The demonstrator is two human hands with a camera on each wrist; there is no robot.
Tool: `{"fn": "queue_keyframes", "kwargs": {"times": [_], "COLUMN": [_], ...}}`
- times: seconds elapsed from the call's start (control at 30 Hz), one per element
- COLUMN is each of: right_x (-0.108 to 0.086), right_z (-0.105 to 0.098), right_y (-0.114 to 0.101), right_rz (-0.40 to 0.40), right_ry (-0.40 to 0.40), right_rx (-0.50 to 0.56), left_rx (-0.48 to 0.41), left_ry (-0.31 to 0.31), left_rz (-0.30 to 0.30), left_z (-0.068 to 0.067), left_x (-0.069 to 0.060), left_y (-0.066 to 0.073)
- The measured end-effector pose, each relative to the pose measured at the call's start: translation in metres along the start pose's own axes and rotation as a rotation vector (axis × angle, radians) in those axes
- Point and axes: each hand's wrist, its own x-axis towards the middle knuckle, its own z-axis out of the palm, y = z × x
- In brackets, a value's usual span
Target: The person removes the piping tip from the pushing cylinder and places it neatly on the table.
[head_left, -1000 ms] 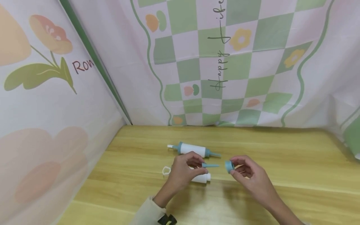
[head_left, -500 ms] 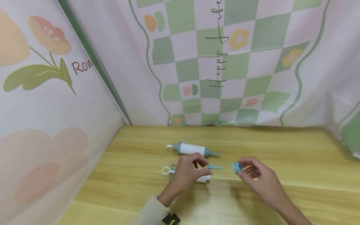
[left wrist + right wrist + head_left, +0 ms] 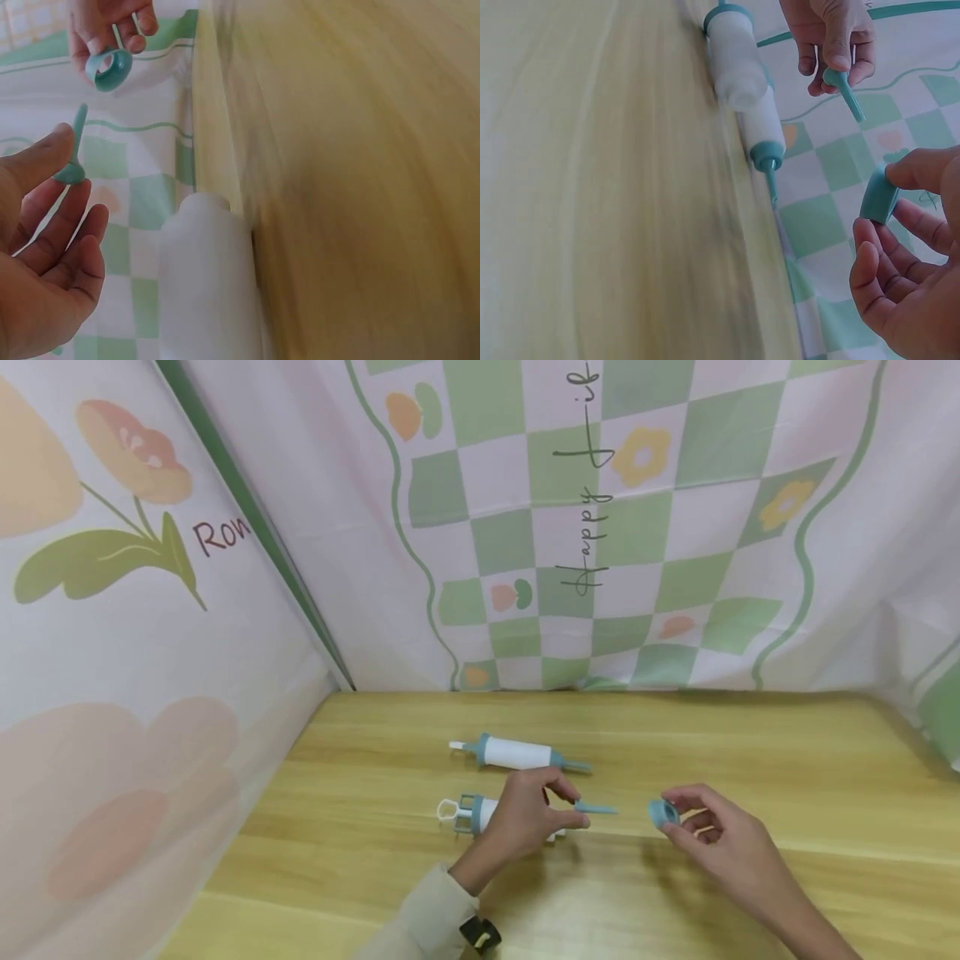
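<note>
Between thumb and fingertips my left hand (image 3: 525, 814) pinches a slim teal nozzle (image 3: 597, 808), its narrow tip pointing right. My right hand (image 3: 723, 835) pinches a teal ring-shaped cap (image 3: 663, 813) by its rim, the hollow visible in the left wrist view. A gap separates nozzle and cap, both held above the table. Partly hidden under my left hand lies a white syringe-like tube (image 3: 206, 277) with a teal collar and white looped handle (image 3: 447, 810); its bare white neck shows. Beyond it lies a similar tube (image 3: 517, 752) with a teal nozzle fitted.
The wood-grain table (image 3: 787, 760) extends to both sides of the hands. A checkered green and white cloth (image 3: 637, 527) hangs along its back edge, and a flower-printed cloth (image 3: 150, 693) stands at the left.
Both hands have moved right, the right one farther, so the gap between cap and nozzle has widened. The cap has turned to show more of its opening. More of the nearer tube's collar shows.
</note>
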Motion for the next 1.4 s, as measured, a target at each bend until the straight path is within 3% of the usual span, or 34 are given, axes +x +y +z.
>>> {"fn": "queue_keyframes", "kwargs": {"times": [0.2,0.43,0.6,0.8,0.93,1.03,1.27,1.4], "right_x": [-0.004,-0.007,-0.007,-0.009,-0.011,-0.012,-0.013,-0.014], "right_z": [-0.004,-0.015,-0.019,-0.02,-0.021,-0.023,-0.028,-0.03], "right_y": [0.011,0.024,0.03,0.035,0.04,0.045,0.052,0.055], "right_rz": [0.011,0.036,0.054,0.069,0.068,0.072,0.092,0.115], "right_ry": [-0.013,-0.059,-0.08,-0.09,-0.091,-0.098,-0.135,-0.161], "right_rx": [-0.043,-0.104,-0.128,-0.132,-0.152,-0.171,-0.195,-0.209], "left_rx": [-0.005,0.054,0.134,0.261,0.358,0.387,0.406,0.477], "left_ry": [-0.046,-0.097,-0.12,-0.133,-0.13,-0.133,-0.169,-0.197], "left_rz": [-0.006,0.007,0.058,0.065,0.101,0.114,0.066,0.018], "left_z": [0.012,0.024,0.031,0.041,0.047,0.051,0.064,0.074], "left_x": [0.005,0.011,0.018,0.022,0.024,0.025,0.027,0.028], "left_y": [-0.002,0.001,0.006,0.01,0.012,0.013,0.018,0.022]}}
